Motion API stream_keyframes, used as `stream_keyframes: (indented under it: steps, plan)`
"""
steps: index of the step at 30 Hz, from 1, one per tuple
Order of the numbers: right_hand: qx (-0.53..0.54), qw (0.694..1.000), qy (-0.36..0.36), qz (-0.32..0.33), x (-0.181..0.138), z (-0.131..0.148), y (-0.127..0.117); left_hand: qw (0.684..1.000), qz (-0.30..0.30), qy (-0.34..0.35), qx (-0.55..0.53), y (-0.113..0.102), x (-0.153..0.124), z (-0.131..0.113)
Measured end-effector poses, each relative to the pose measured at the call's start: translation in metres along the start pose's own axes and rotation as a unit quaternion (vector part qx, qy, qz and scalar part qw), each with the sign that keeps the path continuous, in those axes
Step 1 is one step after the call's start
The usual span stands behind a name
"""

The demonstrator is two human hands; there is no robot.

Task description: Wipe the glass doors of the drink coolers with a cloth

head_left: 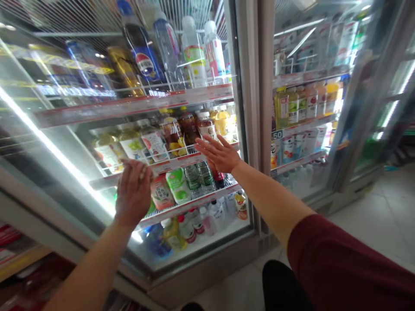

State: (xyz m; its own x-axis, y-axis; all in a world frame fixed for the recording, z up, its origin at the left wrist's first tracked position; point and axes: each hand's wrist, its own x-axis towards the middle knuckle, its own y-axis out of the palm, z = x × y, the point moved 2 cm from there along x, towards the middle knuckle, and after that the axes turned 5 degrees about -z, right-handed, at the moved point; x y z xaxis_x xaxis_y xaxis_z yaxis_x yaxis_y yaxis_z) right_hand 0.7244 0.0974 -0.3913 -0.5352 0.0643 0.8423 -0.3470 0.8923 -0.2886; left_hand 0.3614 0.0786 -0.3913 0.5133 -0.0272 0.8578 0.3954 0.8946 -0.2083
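Observation:
My right hand [220, 154] reaches out in front of the drinks fridge's middle shelf, palm down, fingers stretched and slightly apart, holding nothing. Nearest to it are a dark bottle with a white cap [206, 123] and a bottle of yellow drink [222, 121]. Lower and to the left, my left hand [132, 192] is raised with its fingers pointing up, loosely bent and a little blurred; nothing shows in it. Beside it stand a pink-labelled carton-like pack [161, 192] and a green and white pack [178, 185]. Whether either hand touches anything, I cannot tell.
A shelf above holds a large Pepsi bottle [142, 52] and several others. Small bottles [186, 229] stand on the fridge floor. To the right is a second glass-doored fridge [301, 103]. A lit strip [61, 151] runs down the left side. Tiled floor [382, 216] lies at right.

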Motion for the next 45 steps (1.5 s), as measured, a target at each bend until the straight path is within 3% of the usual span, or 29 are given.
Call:
stream_keyframes:
  steps: [2, 7, 11, 14, 17, 21, 23, 26, 28, 33, 36, 40, 42, 45]
  plan:
    - [-0.001, 1.000, 0.000, 0.007, 0.000, 0.000, 0.000, 1.000, 0.011, 0.020, -0.008, 0.002, 0.004, 0.003]
    - [0.006, 1.000, 0.008, 0.025, 0.001, 0.000, -0.001, 0.999, -0.037, 0.029, 0.002, -0.001, 0.059, 0.029]
    - [0.005, 1.000, 0.006, 0.012, 0.001, 0.000, 0.000, 0.999, -0.051, 0.005, 0.008, 0.010, 0.056, -0.006]
    - [0.006, 1.000, 0.006, 0.009, 0.001, 0.000, 0.002, 0.998, 0.014, 0.055, -0.018, 0.020, 0.040, -0.037]
    - [0.007, 1.000, 0.008, 0.001, 0.001, 0.000, 0.002, 0.996, 0.027, 0.080, -0.025, 0.020, 0.055, -0.036]
    - [0.017, 1.000, 0.014, 0.010, 0.000, 0.000, 0.002, 1.000, -0.022, 0.009, -0.007, 0.021, 0.090, -0.029]
    - [0.018, 1.000, 0.014, 0.011, 0.001, 0.000, 0.001, 0.999, -0.032, 0.004, -0.007, 0.027, 0.087, -0.042]
    - [0.018, 1.000, 0.013, 0.016, 0.001, 0.000, 0.001, 0.997, -0.010, 0.073, -0.023, 0.036, 0.067, -0.070]
    - [0.018, 1.000, 0.011, 0.018, 0.001, 0.000, 0.000, 0.995, 0.009, 0.097, -0.032, 0.038, 0.061, -0.076]
    - [0.012, 1.000, 0.008, 0.016, 0.001, 0.000, 0.000, 0.999, -0.034, 0.019, -0.034, 0.029, 0.088, -0.049]
    - [0.011, 1.000, 0.013, 0.023, 0.001, 0.001, 0.000, 0.998, -0.042, -0.023, -0.043, 0.029, 0.081, -0.049]
    - [0.013, 0.999, 0.024, 0.041, 0.001, 0.001, -0.001, 0.997, 0.011, 0.063, -0.044, 0.030, 0.046, -0.061]
    - [0.014, 0.999, 0.023, 0.046, 0.001, 0.000, -0.001, 0.996, 0.023, 0.090, -0.018, 0.023, 0.042, -0.051]
    - [0.016, 0.998, 0.021, 0.048, 0.001, 0.000, -0.001, 1.000, 0.018, 0.014, 0.010, 0.009, 0.056, -0.021]
